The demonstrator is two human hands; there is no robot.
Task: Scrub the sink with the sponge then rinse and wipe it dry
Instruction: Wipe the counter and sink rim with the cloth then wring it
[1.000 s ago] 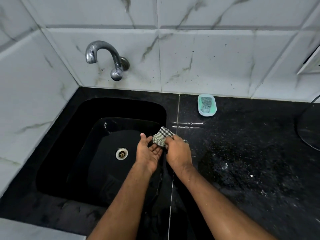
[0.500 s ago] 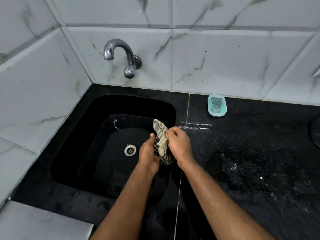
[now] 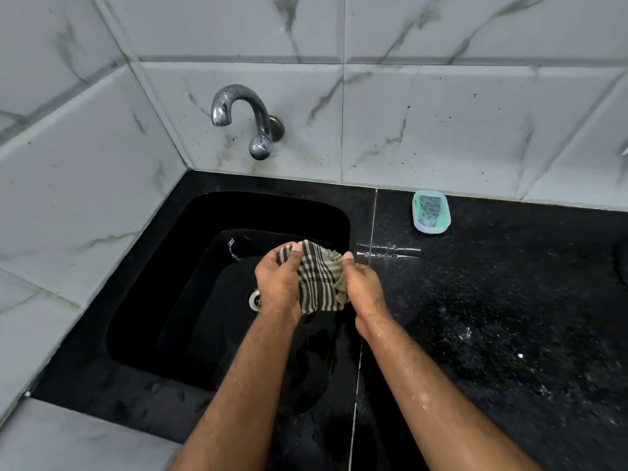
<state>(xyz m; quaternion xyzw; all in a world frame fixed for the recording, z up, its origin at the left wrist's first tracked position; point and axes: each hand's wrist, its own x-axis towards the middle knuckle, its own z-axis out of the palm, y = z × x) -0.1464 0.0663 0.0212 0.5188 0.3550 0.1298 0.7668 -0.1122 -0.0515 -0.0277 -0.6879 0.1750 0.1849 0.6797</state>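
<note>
A black sink (image 3: 190,266) is set into a black counter, its drain (image 3: 254,299) partly hidden behind my left wrist. Over the sink's right half I hold a checked cloth (image 3: 319,280) spread between both hands. My left hand (image 3: 277,283) grips its left edge and my right hand (image 3: 363,288) grips its right edge. A greenish sponge (image 3: 430,210) lies in a pale blue dish (image 3: 417,223) on the counter near the wall, apart from both hands.
A chrome tap (image 3: 251,120) juts from the tiled wall above the sink's back edge. The black counter (image 3: 492,317) to the right is wet and speckled with droplets. White marble tiles enclose the left side and back.
The cloth was bunched in my right hand a second ago. Both hands have since taken hold of it and pulled it open flat between them.
</note>
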